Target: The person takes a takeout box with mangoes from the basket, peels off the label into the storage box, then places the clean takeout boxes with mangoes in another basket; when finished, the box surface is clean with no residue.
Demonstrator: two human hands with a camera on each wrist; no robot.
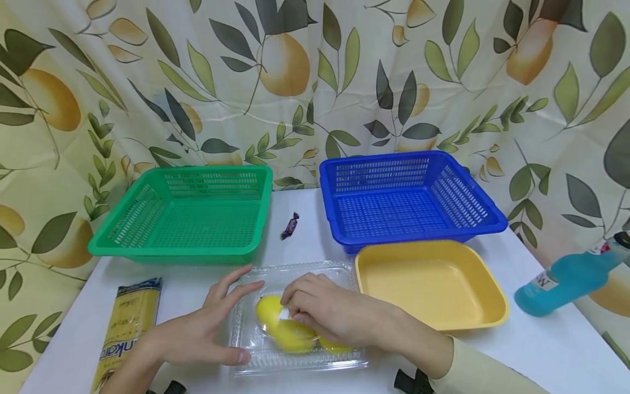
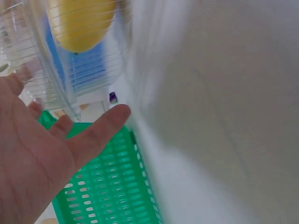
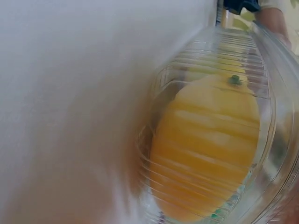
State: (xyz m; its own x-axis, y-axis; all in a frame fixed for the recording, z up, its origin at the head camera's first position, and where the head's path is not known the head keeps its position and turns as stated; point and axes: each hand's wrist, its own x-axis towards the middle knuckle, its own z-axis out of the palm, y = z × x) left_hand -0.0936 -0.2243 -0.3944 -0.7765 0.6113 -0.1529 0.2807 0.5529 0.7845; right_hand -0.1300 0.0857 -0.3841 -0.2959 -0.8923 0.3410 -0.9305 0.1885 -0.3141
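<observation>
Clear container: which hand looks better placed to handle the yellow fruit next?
Probably the right hand: it is directly over the yellow fruit in the clear container, while the left hand spreads at the container's left edge.

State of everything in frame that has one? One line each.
Clear container: lid appears closed
Yellow fruit: inside the container
Left hand: fingers spread at the container's left side
Right hand: fingers bent, over the container
Green basket: upright, open-topped
Blue basket: upright, open-topped
Yellow tray: upright, open-topped
Bottle: standing; cap appears on
Candy: wrapped, lying down
Yellow packet: lying flat
</observation>
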